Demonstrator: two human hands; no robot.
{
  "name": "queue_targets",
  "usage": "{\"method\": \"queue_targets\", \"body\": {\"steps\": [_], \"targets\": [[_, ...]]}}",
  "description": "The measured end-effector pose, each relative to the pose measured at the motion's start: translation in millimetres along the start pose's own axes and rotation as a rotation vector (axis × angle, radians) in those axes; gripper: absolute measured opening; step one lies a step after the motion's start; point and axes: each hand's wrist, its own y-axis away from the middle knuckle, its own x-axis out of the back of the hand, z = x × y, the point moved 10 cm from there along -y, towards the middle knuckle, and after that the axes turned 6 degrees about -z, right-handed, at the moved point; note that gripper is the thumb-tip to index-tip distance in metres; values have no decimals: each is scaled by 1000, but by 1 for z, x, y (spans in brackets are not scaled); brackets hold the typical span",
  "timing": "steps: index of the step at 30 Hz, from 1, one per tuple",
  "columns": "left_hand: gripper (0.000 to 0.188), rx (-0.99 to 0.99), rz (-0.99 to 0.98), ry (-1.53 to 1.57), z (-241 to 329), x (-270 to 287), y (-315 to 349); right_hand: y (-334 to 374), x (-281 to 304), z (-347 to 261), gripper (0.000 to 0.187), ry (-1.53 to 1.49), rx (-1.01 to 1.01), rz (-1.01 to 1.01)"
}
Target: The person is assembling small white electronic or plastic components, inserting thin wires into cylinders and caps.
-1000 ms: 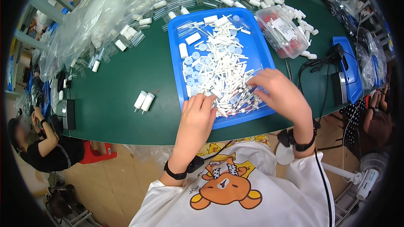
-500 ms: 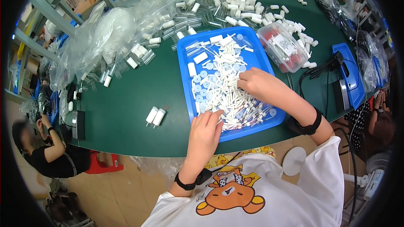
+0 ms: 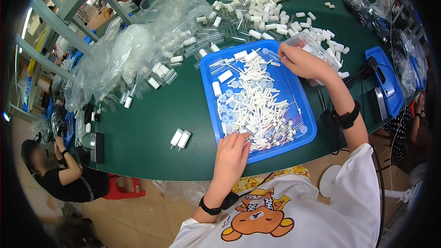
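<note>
A blue tray on the green table holds a heap of small white sticks, round white discs and thin red-tipped pieces. My left hand rests on the tray's near edge, fingers bent over the sticks; what it pinches is hidden. My right hand is at the tray's far right corner, pinching what looks like a clear plastic tube that points left over the tray.
Two white capped cylinders lie left of the tray. Clear plastic bags and tubes pile up at the far left, white caps at the back. A blue device stands at right. A person sits at lower left.
My right hand has moved from the near part of the tray up to its far right corner. My left hand stays at the near edge.
</note>
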Motion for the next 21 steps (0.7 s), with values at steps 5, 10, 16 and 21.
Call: {"method": "queue_targets", "body": {"steps": [5, 10, 16, 21], "targets": [[19, 5, -5, 8, -1, -2, 0, -26, -43, -8, 14, -29, 173, -188], [18, 8, 1, -6, -2, 0, 2, -37, -45, -23, 14, -14, 185, -108], [18, 3, -2, 2, 0, -1, 0, -46, -49, -12, 14, -26, 232, -27], [18, 21, -11, 11, -1, 0, 0, -46, -44, -9, 14, -58, 212, -9]]}}
